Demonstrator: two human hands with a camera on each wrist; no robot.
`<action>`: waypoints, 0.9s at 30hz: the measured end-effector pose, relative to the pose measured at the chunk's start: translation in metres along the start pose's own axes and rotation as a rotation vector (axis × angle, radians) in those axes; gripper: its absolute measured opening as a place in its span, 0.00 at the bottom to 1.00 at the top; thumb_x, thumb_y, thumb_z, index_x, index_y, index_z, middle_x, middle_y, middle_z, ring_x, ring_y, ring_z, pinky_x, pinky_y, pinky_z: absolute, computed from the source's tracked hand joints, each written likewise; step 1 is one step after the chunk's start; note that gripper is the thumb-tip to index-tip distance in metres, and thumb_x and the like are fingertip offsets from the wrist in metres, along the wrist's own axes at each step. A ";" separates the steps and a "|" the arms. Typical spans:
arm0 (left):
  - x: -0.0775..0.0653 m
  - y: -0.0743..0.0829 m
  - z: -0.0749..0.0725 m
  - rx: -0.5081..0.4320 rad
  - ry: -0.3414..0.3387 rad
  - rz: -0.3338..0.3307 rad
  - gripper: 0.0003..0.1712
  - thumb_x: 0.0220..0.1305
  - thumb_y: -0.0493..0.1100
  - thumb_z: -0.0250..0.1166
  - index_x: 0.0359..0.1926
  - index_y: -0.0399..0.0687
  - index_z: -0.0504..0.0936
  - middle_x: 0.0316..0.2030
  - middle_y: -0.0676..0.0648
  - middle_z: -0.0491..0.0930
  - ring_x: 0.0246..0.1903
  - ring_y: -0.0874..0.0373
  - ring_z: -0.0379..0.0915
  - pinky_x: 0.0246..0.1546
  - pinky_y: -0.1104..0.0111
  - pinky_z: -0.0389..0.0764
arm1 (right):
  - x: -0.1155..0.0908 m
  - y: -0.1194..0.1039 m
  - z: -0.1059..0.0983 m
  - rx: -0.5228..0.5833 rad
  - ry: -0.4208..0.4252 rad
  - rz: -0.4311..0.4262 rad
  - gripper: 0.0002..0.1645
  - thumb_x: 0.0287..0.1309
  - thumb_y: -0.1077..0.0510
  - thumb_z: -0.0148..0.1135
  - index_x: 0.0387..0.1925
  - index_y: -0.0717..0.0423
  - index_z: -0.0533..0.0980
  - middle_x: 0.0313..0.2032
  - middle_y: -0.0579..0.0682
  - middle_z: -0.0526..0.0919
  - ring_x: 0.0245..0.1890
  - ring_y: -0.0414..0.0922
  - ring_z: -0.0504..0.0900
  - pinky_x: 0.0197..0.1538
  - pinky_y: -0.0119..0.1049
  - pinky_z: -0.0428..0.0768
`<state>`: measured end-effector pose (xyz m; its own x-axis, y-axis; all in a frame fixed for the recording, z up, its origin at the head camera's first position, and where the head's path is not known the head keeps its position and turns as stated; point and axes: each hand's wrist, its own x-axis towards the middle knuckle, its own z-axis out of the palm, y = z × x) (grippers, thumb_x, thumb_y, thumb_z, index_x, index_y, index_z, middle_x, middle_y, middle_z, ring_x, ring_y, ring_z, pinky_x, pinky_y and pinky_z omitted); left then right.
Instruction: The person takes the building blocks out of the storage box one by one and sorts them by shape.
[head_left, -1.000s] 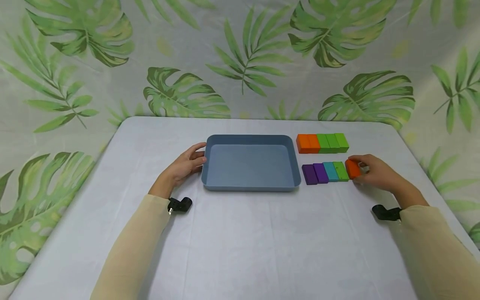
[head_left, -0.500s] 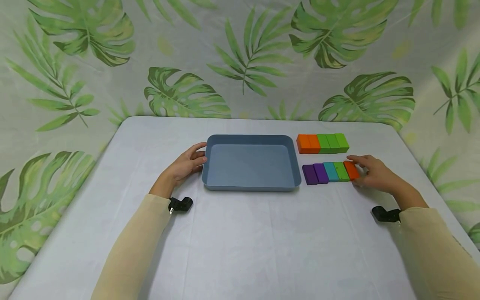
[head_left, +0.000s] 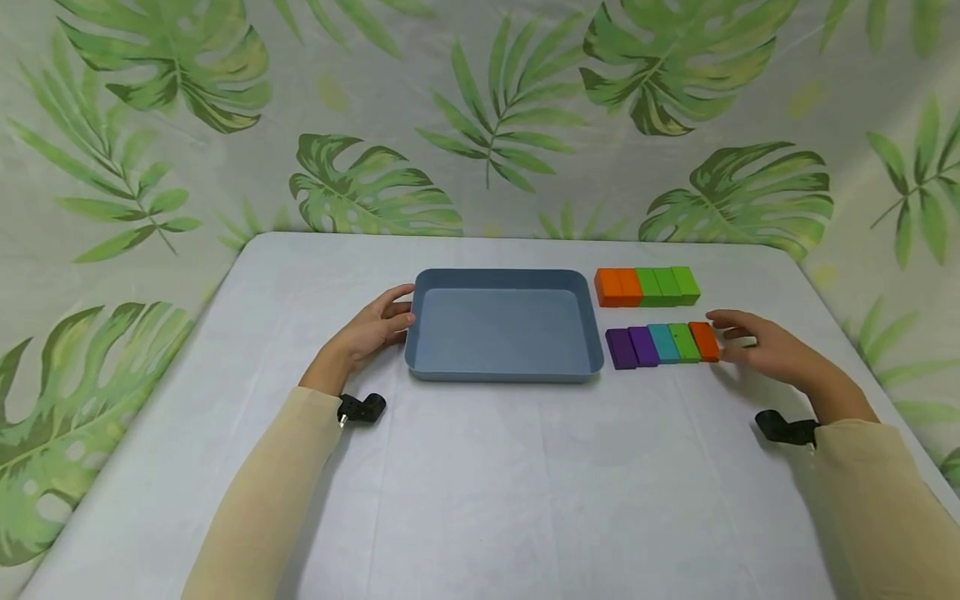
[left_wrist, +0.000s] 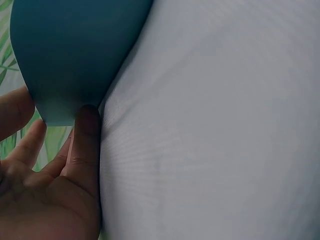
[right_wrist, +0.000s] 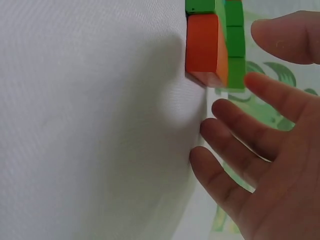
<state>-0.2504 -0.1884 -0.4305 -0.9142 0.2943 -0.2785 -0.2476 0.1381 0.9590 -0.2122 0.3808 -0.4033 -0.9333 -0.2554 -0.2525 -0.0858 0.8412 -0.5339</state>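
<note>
My left hand [head_left: 371, 329] is at the left end of a blue-grey tray [head_left: 502, 377], its fingertips touching the outside of the wall. The left wrist view has those fingers [left_wrist: 82, 155] against the tray's end [left_wrist: 75, 60]. My right hand [head_left: 772, 346] is just right of an orange block [head_left: 703, 341], with nothing in its grasp. In the right wrist view its fingers [right_wrist: 235, 135] are spread, apart from the orange block [right_wrist: 202, 42]. That block ends the near row, after a green [head_left: 683, 342], a teal [head_left: 663, 342] and two purple blocks [head_left: 632, 347].
A second row stands behind, with orange blocks [head_left: 618, 287] at its left and green blocks [head_left: 667, 286] at its right. Both rows lie right of the tray on a white-covered table [head_left: 480, 483]. A leaf-patterned cloth [head_left: 495, 108] hangs behind.
The orange block has come down flat at the right end of the near row. My right hand has let go of it and drawn off to the right. My left hand stays put.
</note>
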 end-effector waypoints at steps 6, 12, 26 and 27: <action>-0.001 0.000 0.000 -0.002 -0.006 0.000 0.37 0.75 0.36 0.52 0.78 0.58 0.50 0.76 0.37 0.54 0.74 0.43 0.56 0.74 0.49 0.61 | -0.002 0.001 -0.004 -0.021 0.025 0.006 0.34 0.67 0.59 0.52 0.71 0.63 0.60 0.68 0.71 0.63 0.64 0.68 0.66 0.60 0.73 0.67; 0.000 0.000 0.001 -0.004 -0.014 0.009 0.36 0.76 0.37 0.52 0.79 0.57 0.50 0.76 0.37 0.54 0.74 0.42 0.57 0.74 0.48 0.61 | -0.006 0.000 -0.008 -0.036 0.190 0.035 0.25 0.72 0.55 0.50 0.64 0.64 0.67 0.62 0.71 0.72 0.61 0.67 0.70 0.56 0.66 0.73; -0.003 -0.001 0.002 0.033 -0.025 0.021 0.35 0.78 0.39 0.48 0.79 0.52 0.46 0.77 0.37 0.51 0.75 0.42 0.54 0.75 0.49 0.61 | -0.008 -0.046 -0.005 -0.061 0.327 -0.012 0.23 0.72 0.52 0.52 0.59 0.63 0.72 0.55 0.68 0.77 0.56 0.66 0.74 0.52 0.63 0.78; -0.005 0.001 0.002 0.026 -0.018 0.011 0.35 0.78 0.40 0.48 0.79 0.50 0.45 0.77 0.37 0.51 0.75 0.42 0.54 0.75 0.50 0.61 | -0.008 -0.052 -0.004 -0.064 0.332 -0.012 0.23 0.72 0.51 0.52 0.59 0.63 0.72 0.56 0.68 0.77 0.56 0.66 0.74 0.51 0.64 0.78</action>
<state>-0.2454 -0.1882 -0.4287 -0.9107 0.3132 -0.2695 -0.2292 0.1597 0.9602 -0.2014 0.3410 -0.3700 -0.9939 -0.1047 0.0360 -0.1091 0.8700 -0.4808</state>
